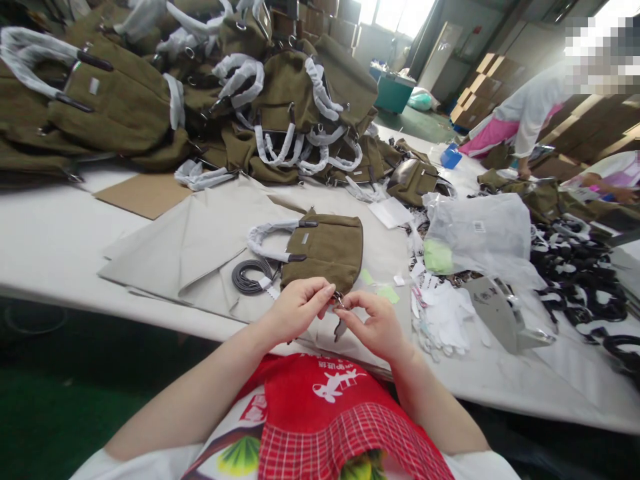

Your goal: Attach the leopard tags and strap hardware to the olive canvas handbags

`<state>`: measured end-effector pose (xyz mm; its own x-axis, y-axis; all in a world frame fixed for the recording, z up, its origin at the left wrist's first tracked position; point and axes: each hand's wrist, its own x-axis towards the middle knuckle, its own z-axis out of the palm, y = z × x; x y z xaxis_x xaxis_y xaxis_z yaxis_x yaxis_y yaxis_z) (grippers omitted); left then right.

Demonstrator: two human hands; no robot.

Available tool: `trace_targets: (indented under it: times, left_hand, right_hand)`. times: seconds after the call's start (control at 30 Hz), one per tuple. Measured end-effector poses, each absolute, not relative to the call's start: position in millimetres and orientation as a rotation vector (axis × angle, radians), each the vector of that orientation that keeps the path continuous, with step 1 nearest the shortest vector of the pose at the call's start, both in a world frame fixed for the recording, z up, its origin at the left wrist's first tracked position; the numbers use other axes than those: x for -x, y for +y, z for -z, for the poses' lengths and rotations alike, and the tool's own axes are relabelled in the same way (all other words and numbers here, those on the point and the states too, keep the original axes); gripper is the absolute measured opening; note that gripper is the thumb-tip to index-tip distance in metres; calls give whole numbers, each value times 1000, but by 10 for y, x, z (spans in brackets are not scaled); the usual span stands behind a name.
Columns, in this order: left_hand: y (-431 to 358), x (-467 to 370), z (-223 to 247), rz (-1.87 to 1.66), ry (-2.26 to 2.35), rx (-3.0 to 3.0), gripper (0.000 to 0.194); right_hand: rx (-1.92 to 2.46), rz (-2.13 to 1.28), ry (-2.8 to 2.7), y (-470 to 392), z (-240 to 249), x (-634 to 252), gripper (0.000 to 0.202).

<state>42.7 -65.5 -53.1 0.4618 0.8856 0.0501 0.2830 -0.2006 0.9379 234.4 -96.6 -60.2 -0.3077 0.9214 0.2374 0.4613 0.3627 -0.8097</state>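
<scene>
An olive handbag point(330, 248) lies flat on the table in front of me, its handles wrapped in white film and pointing left. At the bag's near edge my left hand point(303, 303) pinches one side of a small metal clasp point(339, 300). My right hand point(373, 321) grips the clasp's other side between thumb and fingers. A dark grey tag-like piece point(341, 329) hangs below the fingers. Whether the clasp is fastened to the bag is hidden by my fingertips. Left of the bag sits a coiled dark strap point(251, 277) with a white paper band.
Olive bags point(125, 100) are heaped along the far side. Rightward lie a clear plastic bag point(480, 227), white tags point(445, 317), a tape dispenser point(500, 313) and black straps point(580, 273). Beneath the handbag is grey sheeting point(185, 247). A co-worker point(537, 110) leans over the table at right.
</scene>
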Motion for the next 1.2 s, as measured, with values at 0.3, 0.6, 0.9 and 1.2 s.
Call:
trace_targets:
  times: [0.3,0.6,0.9,1.2]
  left_hand:
    - [-677,-396,436,-894,851,-2027,20]
    - [-701,-524,579,-957,990,-1437,19]
    - [-701,-551,584,-884,855,-1389,23]
    - [617,-195,647,-586,1631,-2186,35]
  right_hand:
    - [955,-1778,-1220,-927,755,-2363,30]
    - [751,-2023,-965,-933,734,-2315,27]
    - [729,-1961,-840,-891,765,-2286,25]
    - [778,-1845,-843,-929,706,-2377,29]
